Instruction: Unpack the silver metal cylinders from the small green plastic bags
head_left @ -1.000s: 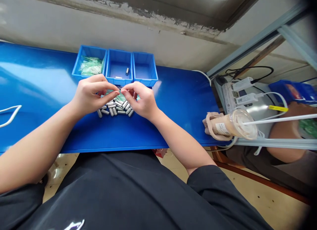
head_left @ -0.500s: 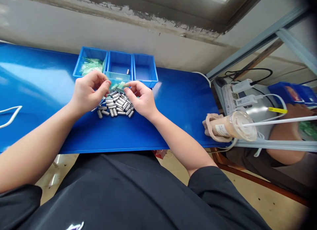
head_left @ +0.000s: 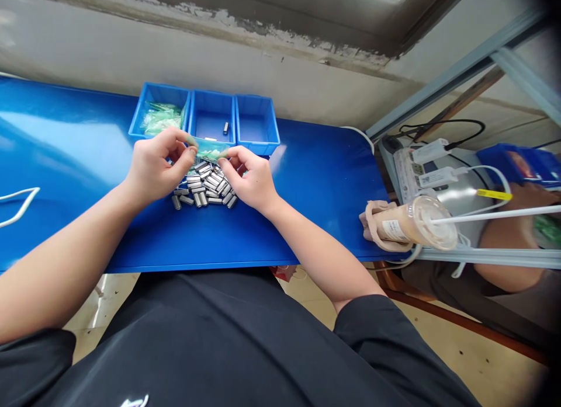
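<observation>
Between my two hands a small clear greenish plastic bag [head_left: 210,148] is stretched, with pale pieces inside. My left hand [head_left: 160,162] pinches its left end between thumb and fingers. At the other end, my right hand [head_left: 249,174] grips the bag the same way. Just below lies a pile of short metal pieces [head_left: 210,185] on the blue table, partly covered by my fingers. Beyond my left hand, a blue bin [head_left: 137,118] holds many greenish bags [head_left: 162,118]. The middle blue bin [head_left: 213,112] contains a small metal piece [head_left: 226,128].
To the right of these is a third blue bin [head_left: 256,118]. A drink cup [head_left: 403,223] in a cardboard holder sits at the table's right end, by a metal frame [head_left: 482,255], chargers [head_left: 438,176] and cables. Past the frame, another person's arm [head_left: 504,232] shows. A white cable [head_left: 21,205] lies left.
The bag has tilted or folded down and looks narrower, so more of the middle bin and its metal piece shows. My hands have barely moved and keep their pinch.
</observation>
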Available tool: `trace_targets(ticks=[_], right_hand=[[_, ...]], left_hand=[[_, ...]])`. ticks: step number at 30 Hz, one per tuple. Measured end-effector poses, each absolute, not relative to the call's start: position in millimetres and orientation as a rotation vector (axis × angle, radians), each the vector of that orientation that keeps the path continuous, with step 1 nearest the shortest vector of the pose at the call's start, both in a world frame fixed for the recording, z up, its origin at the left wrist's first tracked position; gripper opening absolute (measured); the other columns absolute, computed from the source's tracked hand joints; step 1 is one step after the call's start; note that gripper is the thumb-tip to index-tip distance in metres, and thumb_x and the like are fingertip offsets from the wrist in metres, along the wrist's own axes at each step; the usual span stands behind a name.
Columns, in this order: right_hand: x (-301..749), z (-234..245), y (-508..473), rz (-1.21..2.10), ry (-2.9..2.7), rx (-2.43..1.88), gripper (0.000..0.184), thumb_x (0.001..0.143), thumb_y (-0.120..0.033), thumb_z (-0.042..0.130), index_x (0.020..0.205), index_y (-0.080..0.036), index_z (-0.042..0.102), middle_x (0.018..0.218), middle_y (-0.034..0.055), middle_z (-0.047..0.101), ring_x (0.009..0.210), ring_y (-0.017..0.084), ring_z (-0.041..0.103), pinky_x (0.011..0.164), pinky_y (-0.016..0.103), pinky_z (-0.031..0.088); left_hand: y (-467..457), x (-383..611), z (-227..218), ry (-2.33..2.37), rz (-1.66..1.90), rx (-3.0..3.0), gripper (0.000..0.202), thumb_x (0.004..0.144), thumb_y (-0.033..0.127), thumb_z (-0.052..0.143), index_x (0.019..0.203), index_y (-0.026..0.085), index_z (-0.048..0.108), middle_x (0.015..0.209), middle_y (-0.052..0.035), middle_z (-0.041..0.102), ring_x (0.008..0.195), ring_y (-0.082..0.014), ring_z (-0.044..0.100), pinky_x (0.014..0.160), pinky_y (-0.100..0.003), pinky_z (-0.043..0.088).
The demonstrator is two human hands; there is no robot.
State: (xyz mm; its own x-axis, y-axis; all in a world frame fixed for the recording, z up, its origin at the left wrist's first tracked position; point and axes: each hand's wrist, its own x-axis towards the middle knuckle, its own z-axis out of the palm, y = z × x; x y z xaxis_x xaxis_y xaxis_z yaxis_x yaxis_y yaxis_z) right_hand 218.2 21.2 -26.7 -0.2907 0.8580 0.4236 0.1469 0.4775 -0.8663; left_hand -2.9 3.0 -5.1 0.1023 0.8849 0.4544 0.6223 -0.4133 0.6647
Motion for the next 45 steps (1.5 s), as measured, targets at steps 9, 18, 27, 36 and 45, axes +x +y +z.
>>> trace_targets(ticks=[9,18,27,36,45], right_hand=[[217.6,-27.5,21.3,0.897,-1.735,-0.89,0.029,0.1,-0.043,0.065,0.101,-0.015,0.072,0.073,-0.0052,0.062,0.067,0.004,0.055,0.071,0.023,0.047],[218.7,-32.0,24.6,1.027,-1.662,-0.9,0.033,0.1,-0.04,0.063,0.12,-0.016,0.074,0.115,0.0065,0.08,0.093,0.01,0.074,0.08,0.024,0.061],[217.8,-27.6,24.6,1.133,-1.493,-0.891,0.037,0.096,-0.048,0.066,0.111,-0.015,0.076,0.099,0.0034,0.078,0.081,0.007,0.067,0.067,0.02,0.054],[217.1,-27.1,21.6,0.86,-1.654,-0.889,0.018,0.098,-0.032,0.066,0.104,-0.016,0.072,0.103,0.0045,0.078,0.089,0.008,0.07,0.069,0.02,0.054],[217.5,-27.8,21.6,0.808,-1.683,-0.866,0.016,0.099,-0.031,0.065,0.104,-0.016,0.07,0.102,0.0033,0.077,0.085,0.007,0.065,0.068,0.021,0.052]], left_hand=[[4.2,-2.4,-7.0,1.422,1.293,2.077,0.035,0.098,0.053,0.061,0.106,0.021,0.071,0.076,0.0024,0.074,0.062,-0.0105,0.068,0.062,-0.031,0.056],[1.1,-3.0,0.7,1.443,1.315,2.115,0.031,0.1,0.046,0.059,0.11,0.023,0.076,0.097,-0.0002,0.08,0.076,-0.0118,0.071,0.07,-0.033,0.058],[0.5,-2.4,1.0,1.374,1.376,2.074,0.03,0.098,0.042,0.058,0.102,0.021,0.079,0.087,0.0001,0.079,0.069,-0.0117,0.067,0.066,-0.035,0.057],[2.9,-1.3,0.6,1.346,1.365,2.159,0.029,0.099,0.048,0.065,0.102,0.022,0.078,0.097,0.0004,0.082,0.082,-0.0133,0.074,0.072,-0.037,0.065],[1.1,-0.2,1.7,1.424,1.33,2.068,0.043,0.098,0.062,0.065,0.104,0.02,0.073,0.097,-0.0005,0.078,0.084,-0.0105,0.073,0.074,-0.034,0.065]])
